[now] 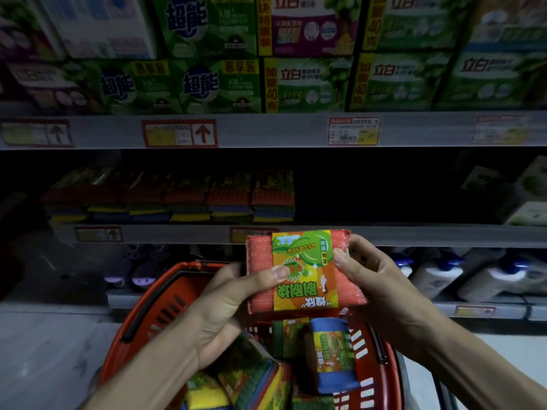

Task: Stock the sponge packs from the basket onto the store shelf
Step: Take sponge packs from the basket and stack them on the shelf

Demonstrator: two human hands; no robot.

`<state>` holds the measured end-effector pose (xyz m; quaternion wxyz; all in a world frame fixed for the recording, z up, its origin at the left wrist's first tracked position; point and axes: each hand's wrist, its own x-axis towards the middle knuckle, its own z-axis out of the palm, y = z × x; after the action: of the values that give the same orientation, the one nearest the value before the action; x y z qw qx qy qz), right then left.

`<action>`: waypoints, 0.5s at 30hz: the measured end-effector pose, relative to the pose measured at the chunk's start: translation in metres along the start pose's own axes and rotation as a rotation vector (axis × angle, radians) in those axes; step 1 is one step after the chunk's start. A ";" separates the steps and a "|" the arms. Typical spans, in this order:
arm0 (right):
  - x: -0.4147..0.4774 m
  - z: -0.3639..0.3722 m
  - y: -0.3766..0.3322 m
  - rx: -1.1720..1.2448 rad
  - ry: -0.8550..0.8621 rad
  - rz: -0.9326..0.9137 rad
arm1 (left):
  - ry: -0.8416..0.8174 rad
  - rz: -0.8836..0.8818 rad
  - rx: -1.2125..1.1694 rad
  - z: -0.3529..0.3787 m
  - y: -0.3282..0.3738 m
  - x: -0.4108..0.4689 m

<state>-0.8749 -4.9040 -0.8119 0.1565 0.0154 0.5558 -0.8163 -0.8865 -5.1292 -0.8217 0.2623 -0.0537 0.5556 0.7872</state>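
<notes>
I hold an orange sponge pack (305, 270) with a green and orange label flat in front of me, above the red basket (148, 309). My left hand (225, 306) grips its left edge, thumb on the label. My right hand (376, 279) pinches its right edge. Below, the basket holds several more sponge packs (331, 356), one blue-edged and upright. On the dark middle shelf (177, 233), a row of stacked sponge packs (177, 196) fills the left half.
The right half of the middle shelf is dark and bare up to some pale boxes (527, 196). Green soap boxes (307, 84) fill the upper shelf. White bottles (461, 273) stand on the lower shelf at right.
</notes>
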 end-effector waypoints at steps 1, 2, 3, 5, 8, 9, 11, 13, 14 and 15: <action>0.000 0.000 0.001 0.003 0.001 0.011 | 0.000 -0.002 0.002 0.001 -0.001 -0.001; -0.001 0.000 0.001 0.002 0.004 0.023 | -0.010 -0.001 0.010 0.002 -0.001 -0.002; 0.000 -0.001 0.002 0.002 0.008 0.034 | -0.012 -0.006 0.020 0.003 -0.001 -0.004; 0.001 0.000 0.004 -0.004 0.037 0.069 | 0.017 -0.039 0.033 0.004 -0.001 -0.003; 0.003 0.005 0.007 -0.024 0.026 0.146 | 0.099 -0.079 -0.049 0.005 -0.002 0.005; 0.004 0.008 0.007 -0.025 0.033 0.161 | 0.099 -0.084 -0.080 0.008 -0.001 0.006; 0.006 0.012 0.003 0.007 0.089 0.160 | 0.132 -0.073 -0.141 0.014 0.000 0.009; 0.006 0.012 0.001 0.001 0.130 0.125 | 0.202 -0.033 -0.223 0.019 0.001 0.010; 0.005 0.012 0.002 -0.025 0.126 0.111 | 0.223 0.000 -0.243 0.020 0.000 0.012; 0.005 0.012 0.005 -0.047 0.116 0.105 | 0.238 0.033 -0.235 0.023 -0.001 0.012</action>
<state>-0.8762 -4.9174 -0.8133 0.1672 0.0883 0.5812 -0.7915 -0.8915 -5.1036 -0.8188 0.1735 -0.1680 0.4876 0.8390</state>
